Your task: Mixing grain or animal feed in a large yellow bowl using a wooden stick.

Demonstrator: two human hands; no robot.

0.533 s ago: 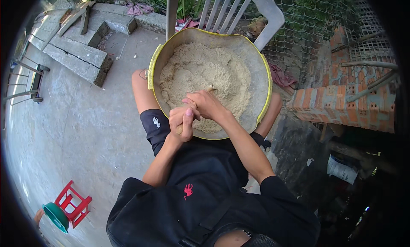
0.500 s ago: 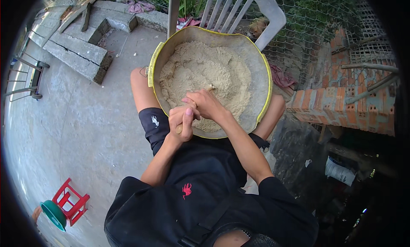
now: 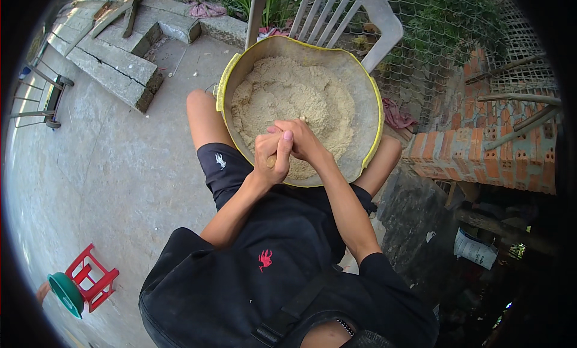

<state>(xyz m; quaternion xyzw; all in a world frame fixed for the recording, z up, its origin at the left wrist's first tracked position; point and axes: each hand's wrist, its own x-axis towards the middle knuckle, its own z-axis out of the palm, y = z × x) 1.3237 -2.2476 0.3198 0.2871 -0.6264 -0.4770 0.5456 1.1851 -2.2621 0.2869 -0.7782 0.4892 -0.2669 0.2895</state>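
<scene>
A wide round basin (image 3: pixel 375 116) with a yellow rim rests on my knees, filled with pale, coarse, crumbly meal (image 3: pixel 282 95). My left hand (image 3: pixel 271 158) and my right hand (image 3: pixel 302 140) are clasped together over the near part of the basin. Both are closed round a short wooden stick (image 3: pixel 270 162). One tan end of the stick shows below my left fist, and a small tip pokes out beyond my right hand. The rest of the stick is hidden inside my fingers.
A white plastic chair (image 3: pixel 354 17) stands just behind the basin, with a wire fence and plants beyond it. Concrete blocks (image 3: pixel 114 71) lie at the upper left and a brick wall (image 3: pixel 481 149) stands at the right. A small red stool (image 3: pixel 90 276) with a green bowl sits at the lower left.
My hands stay clasped over the same near part of the basin. Only the view has shifted slightly.
</scene>
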